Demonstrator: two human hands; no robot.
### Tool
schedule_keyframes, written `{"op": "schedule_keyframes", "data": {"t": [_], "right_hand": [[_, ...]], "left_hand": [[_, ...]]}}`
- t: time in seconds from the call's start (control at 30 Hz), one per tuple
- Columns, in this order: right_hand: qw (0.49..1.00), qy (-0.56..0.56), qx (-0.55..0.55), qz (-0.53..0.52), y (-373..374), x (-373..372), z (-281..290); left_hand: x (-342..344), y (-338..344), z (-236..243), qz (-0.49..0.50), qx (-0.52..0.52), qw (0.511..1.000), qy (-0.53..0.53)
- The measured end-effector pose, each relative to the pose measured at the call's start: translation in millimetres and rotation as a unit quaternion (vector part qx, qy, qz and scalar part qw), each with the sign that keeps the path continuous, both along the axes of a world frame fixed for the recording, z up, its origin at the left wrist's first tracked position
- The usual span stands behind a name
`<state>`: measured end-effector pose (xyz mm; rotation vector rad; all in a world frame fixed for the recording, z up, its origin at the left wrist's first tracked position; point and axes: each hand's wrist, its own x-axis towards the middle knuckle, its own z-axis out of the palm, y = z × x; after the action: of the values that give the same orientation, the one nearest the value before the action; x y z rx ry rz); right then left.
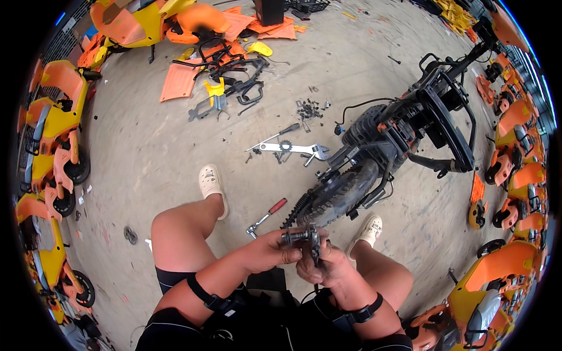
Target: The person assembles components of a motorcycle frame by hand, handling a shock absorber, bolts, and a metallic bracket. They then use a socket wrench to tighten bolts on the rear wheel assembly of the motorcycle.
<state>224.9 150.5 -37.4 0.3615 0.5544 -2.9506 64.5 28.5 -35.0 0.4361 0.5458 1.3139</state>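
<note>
My left hand (272, 248) is closed on a small dark metal part with a cylindrical piece (301, 237), held low in the middle of the head view. My right hand (322, 260) grips the same part's right side from below. Just beyond my hands stands a black stripped motorbike (421, 123), its rear tyre (345, 193) and a black spring shock (295, 207) nearest me. A red-handled ratchet (266, 216) lies on the floor to the left of the shock. Farther off lie a large adjustable wrench (295, 149), a screwdriver (275, 136) and a pile of small dark fasteners (310, 111).
Orange and yellow scooters line the left (55, 134) and right (521, 175) sides. At the back lie orange panels (178, 82), black tube frames (246, 76) and yellow plastic pieces (260, 48) on the concrete floor (134, 128). My legs are bent either side of my hands.
</note>
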Motion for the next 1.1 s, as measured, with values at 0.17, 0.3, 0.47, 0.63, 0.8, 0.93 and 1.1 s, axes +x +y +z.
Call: {"op": "schedule_keyframes", "data": {"t": [0.17, 0.3, 0.47, 0.63, 0.8, 0.93, 1.1], "right_hand": [[0.994, 0.088, -0.068, -0.001, -21.7, -11.4, -12.0], [0.994, -0.03, 0.097, -0.034, -14.6, -20.4, -5.0], [0.98, -0.115, 0.156, -0.035, -10.6, -30.9, 8.7], [0.913, -0.14, 0.382, -0.037, -20.2, -37.4, 0.2], [0.921, -0.168, 0.346, -0.061, -23.9, -39.4, -4.9], [0.917, -0.178, 0.354, -0.049, -27.7, -42.4, -2.6], [0.927, -0.174, 0.329, -0.045, -31.1, -42.9, -8.4]], "left_hand": [[7.6, -2.5, -8.7, 0.073, 0.012, 0.996, 0.043], [4.1, -5.3, -10.1, 0.128, -0.055, 0.988, 0.061], [-6.4, -3.4, -14.7, 0.178, -0.146, 0.969, 0.086], [-2.2, 7.3, -10.1, 0.257, -0.165, 0.944, 0.126], [0.4, 5.2, -16.3, 0.224, -0.224, 0.934, 0.167], [2.4, 3.7, -12.5, 0.239, -0.246, 0.924, 0.171], [4.0, 2.2, -8.6, 0.255, -0.249, 0.918, 0.172]]}}
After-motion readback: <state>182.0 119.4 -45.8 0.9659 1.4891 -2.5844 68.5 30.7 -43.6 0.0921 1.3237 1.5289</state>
